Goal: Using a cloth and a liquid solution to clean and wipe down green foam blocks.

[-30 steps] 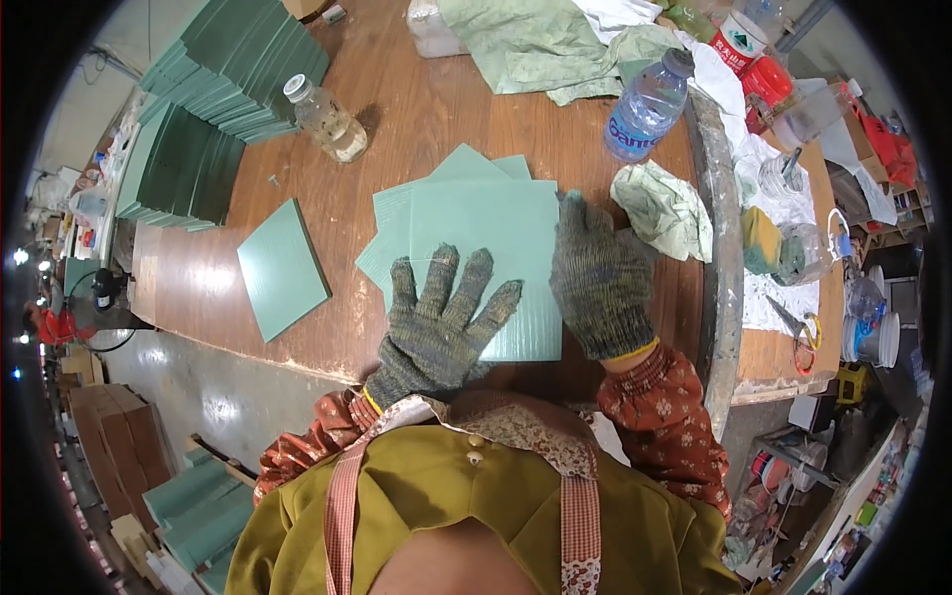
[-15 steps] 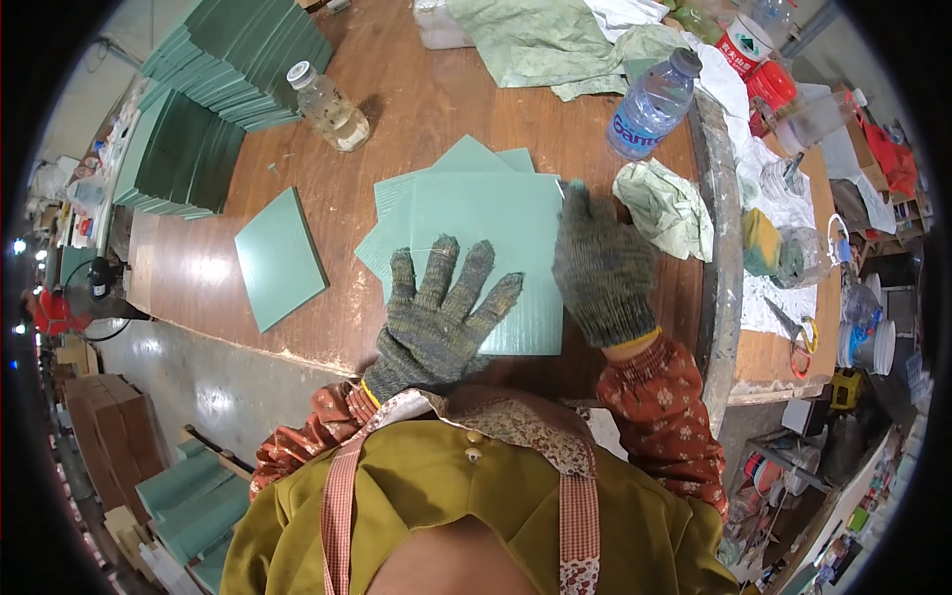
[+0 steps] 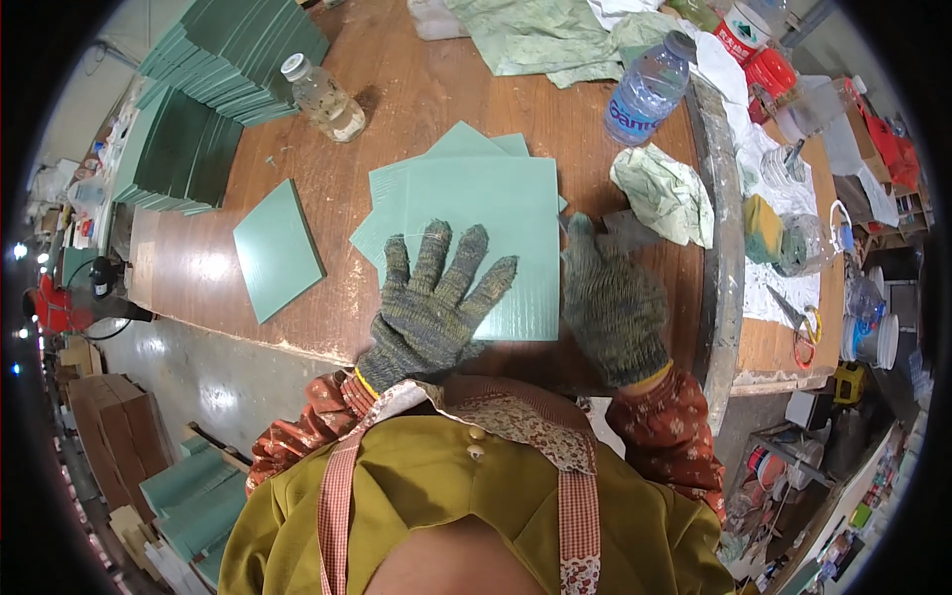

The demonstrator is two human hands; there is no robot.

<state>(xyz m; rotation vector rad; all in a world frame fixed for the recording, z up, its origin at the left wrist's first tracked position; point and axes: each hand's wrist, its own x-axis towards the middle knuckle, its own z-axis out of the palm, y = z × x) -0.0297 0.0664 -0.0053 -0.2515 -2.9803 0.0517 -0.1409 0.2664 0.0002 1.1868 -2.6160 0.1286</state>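
Observation:
My left hand, in a grey-green knitted glove, lies flat with fingers spread on the top green panel. Beneath that panel, other green panels stick out at twisted angles. Close along the panel's right edge is my right hand, gloved the same way, its fingers curled under and mostly hidden. What it grips cannot be made out. A flat dark grey piece shows just beyond its knuckles; whether the hand touches it is unclear. Beside it lies a crumpled pale green cloth.
A single green panel lies to the left, before tall stacks of panels. A small jar and a water bottle stand farther back, near spread cloths. Scissors and a sponge lie on the right-hand surface.
My right hand has moved from the panel's far right corner toward me along its edge, and the grey piece now shows. My left hand stays flat on the panel.

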